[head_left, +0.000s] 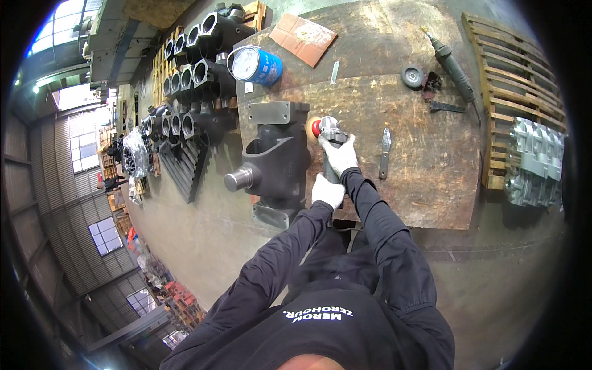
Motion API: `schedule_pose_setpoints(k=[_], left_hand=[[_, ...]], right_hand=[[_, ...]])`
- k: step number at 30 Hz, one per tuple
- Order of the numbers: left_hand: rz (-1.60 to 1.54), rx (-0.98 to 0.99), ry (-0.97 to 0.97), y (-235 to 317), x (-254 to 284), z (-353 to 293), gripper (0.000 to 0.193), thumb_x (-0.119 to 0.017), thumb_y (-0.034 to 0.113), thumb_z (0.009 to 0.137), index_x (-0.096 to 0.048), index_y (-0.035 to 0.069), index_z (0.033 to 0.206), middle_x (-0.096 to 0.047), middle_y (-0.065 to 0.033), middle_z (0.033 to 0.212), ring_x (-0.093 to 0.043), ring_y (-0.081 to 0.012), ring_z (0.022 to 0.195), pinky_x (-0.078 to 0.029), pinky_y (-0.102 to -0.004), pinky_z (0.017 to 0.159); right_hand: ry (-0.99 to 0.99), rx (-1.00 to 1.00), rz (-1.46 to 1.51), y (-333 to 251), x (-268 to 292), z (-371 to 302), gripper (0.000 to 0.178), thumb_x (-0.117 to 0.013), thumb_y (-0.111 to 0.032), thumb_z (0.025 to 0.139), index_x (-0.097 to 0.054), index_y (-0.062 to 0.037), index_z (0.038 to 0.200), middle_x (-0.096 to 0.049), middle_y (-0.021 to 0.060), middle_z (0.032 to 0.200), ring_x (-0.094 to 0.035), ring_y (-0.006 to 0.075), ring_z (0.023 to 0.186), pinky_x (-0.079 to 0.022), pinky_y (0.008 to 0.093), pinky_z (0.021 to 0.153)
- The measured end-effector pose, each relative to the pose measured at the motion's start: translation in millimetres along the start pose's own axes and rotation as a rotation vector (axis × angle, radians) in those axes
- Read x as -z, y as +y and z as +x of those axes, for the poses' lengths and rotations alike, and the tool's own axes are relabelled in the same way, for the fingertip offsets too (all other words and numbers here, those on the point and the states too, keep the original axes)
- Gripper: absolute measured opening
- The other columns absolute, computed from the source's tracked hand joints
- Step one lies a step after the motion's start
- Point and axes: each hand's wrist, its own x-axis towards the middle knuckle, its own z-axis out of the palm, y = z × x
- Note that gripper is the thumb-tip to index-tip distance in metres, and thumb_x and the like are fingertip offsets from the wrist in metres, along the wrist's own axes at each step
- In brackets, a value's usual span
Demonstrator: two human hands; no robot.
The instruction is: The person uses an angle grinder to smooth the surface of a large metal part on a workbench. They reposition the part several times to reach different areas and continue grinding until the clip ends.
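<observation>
- In the head view, a big dark casting [280, 163] sits along the left side of the worn surface [425, 191], its round stub pointing left.
- Just to the right of the casting I see the power tool [333, 132], its red-and-tan disc [313, 129] turned toward the casting's upper right edge; I can't tell whether they touch.
- The white-gloved right hand [341, 155] has its fingers wrapped round the tool near its head, right of the casting.
- The left hand [328, 191], gloved too, is nearer the wearer, its fingers closed round the tool's rear body, beside the casting's lower right.
- Farther right of the casting lies a flat-bladed scraper [385, 153].
- Beyond the casting stand a blue bucket [268, 68] and, past it, a flat piece of cardboard [302, 38].
- Far to the casting's upper right lies a long, dark green tool [453, 69], with a round grey disc [412, 77] near it.
</observation>
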Motion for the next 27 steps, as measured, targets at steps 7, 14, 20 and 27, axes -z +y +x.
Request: schedule_pose_setpoints(k=[7,14,20,27], left_hand=[[-0.047,0.013,-0.026,-5.6,-8.3,12.4,0.055,-0.073,0.022,0.072,-0.055,-0.006,0.115,-0.066,-0.0294,0.112,-0.066,-0.0420,0.110,-0.052,-0.0432,0.093],[-0.056,0.024,-0.051,-14.7,-16.7,26.9,0.057,-0.073,0.025,0.073,-0.055,-0.007,0.116,-0.067,-0.0295,0.114,-0.066,-0.0413,0.111,-0.052,-0.0425,0.094],[-0.036,0.032,-0.064,-13.7,-13.9,26.6,0.060,-0.074,0.025,0.072,-0.055,-0.007,0.120,-0.067,-0.0292,0.115,-0.067,-0.0398,0.111,-0.053,-0.0422,0.094],[-0.053,0.051,-0.081,-4.3,-8.6,20.1,0.064,-0.074,0.024,0.072,-0.053,-0.007,0.124,-0.066,-0.0296,0.117,-0.066,-0.0399,0.113,-0.052,-0.0419,0.096]], right_hand=[[-0.007,-0.021,0.038,-0.5,0.7,6.5,0.104,-0.085,-0.046,0.074,-0.028,0.0042,0.146,-0.060,0.0285,0.130,-0.064,0.0365,0.119,-0.050,0.0419,0.101],[0.003,-0.027,0.004,2.1,-0.6,12.1,0.103,-0.084,-0.049,0.074,-0.029,0.0029,0.146,-0.061,0.0283,0.130,-0.063,0.0378,0.119,-0.050,0.0427,0.101],[0.027,-0.032,-0.008,8.7,-2.1,12.7,0.106,-0.083,-0.052,0.074,-0.028,0.0014,0.148,-0.060,0.0287,0.131,-0.063,0.0385,0.119,-0.049,0.0436,0.102],[0.013,-0.026,-0.007,7.8,-2.5,14.4,0.109,-0.084,-0.053,0.074,-0.027,0.0018,0.149,-0.059,0.0299,0.133,-0.062,0.0397,0.122,-0.048,0.0443,0.103]])
